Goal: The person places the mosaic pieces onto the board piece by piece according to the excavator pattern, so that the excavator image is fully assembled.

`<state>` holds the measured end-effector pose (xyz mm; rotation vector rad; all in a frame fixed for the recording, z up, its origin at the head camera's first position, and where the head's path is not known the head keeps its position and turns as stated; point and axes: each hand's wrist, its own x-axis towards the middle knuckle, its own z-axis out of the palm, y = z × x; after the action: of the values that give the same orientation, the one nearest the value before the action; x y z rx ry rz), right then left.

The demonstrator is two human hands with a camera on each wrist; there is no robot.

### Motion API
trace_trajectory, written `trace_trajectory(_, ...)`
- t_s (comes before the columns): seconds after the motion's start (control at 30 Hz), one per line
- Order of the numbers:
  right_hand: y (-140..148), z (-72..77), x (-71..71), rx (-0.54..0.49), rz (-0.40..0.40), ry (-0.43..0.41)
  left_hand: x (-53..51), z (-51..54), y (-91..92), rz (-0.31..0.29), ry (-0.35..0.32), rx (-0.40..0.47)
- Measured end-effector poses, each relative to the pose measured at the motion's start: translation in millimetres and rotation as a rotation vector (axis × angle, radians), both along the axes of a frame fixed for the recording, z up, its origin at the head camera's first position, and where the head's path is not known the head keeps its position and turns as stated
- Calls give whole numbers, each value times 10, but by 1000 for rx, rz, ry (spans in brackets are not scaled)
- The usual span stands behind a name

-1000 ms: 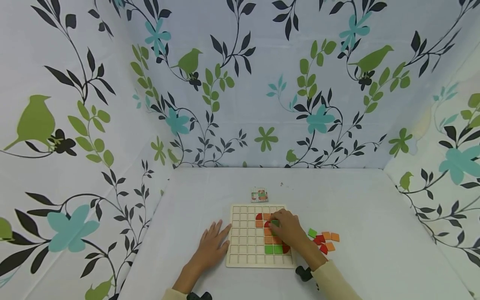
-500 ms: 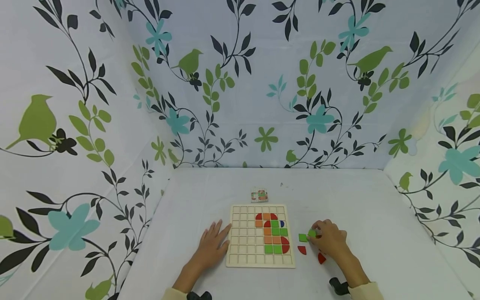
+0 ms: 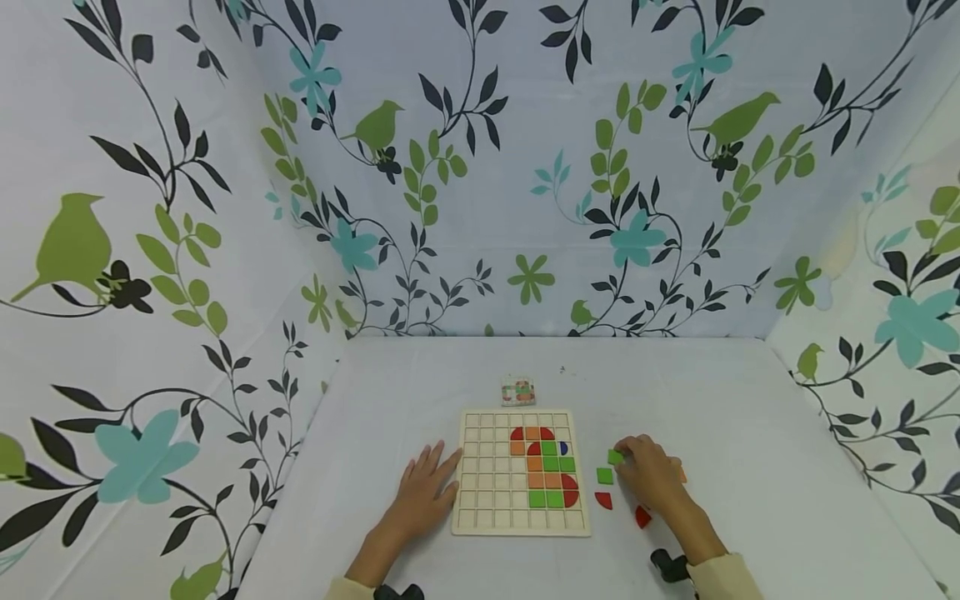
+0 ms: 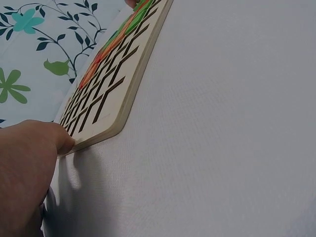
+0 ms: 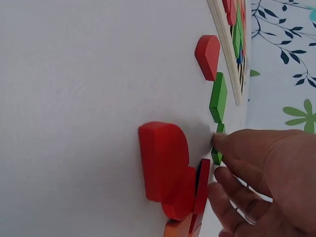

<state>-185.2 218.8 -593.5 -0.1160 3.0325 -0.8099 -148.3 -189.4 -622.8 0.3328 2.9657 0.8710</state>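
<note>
My left hand (image 3: 425,493) lies with fingers spread on the table at the left edge of a pale wooden grid board (image 3: 487,522). In the left wrist view, a fingertip touches the board's rim near its corner. Red, orange and green tiles plus a small blue piece fill cells on the board's right half. To the right of the board, my right hand (image 3: 654,477) pinches a green square tile (image 5: 217,144) close to the tabletop. Another green tile (image 3: 604,476) and a red rounded tile (image 3: 603,501) lie between that hand and the board.
A small printed pattern card (image 3: 518,390) lies behind the board. More red tiles (image 5: 163,158) and orange tiles (image 5: 177,226) sit beneath and beside my right hand, partly hidden by it. Patterned cloth walls (image 3: 525,167) enclose the white table at the back and sides.
My right hand left the board, where the blue piece now shows uncovered, and went right to the loose tiles. Since then it has shifted slightly left and away from me with the green tile.
</note>
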Motion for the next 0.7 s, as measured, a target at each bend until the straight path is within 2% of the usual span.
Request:
trace_trajectory(0.27, -22, -69, -54, -38, 18, -21, 7, 3, 2, -7, 34, 8)
trace_trajectory(0.4, -52, -97, -109, -44, 32, 3, 3, 22, 1, 1, 12, -8)
trace_trajectory(0.7, -174, -123, -292, 12, 101, 27, -3, 34, 2, 5, -18, -41)
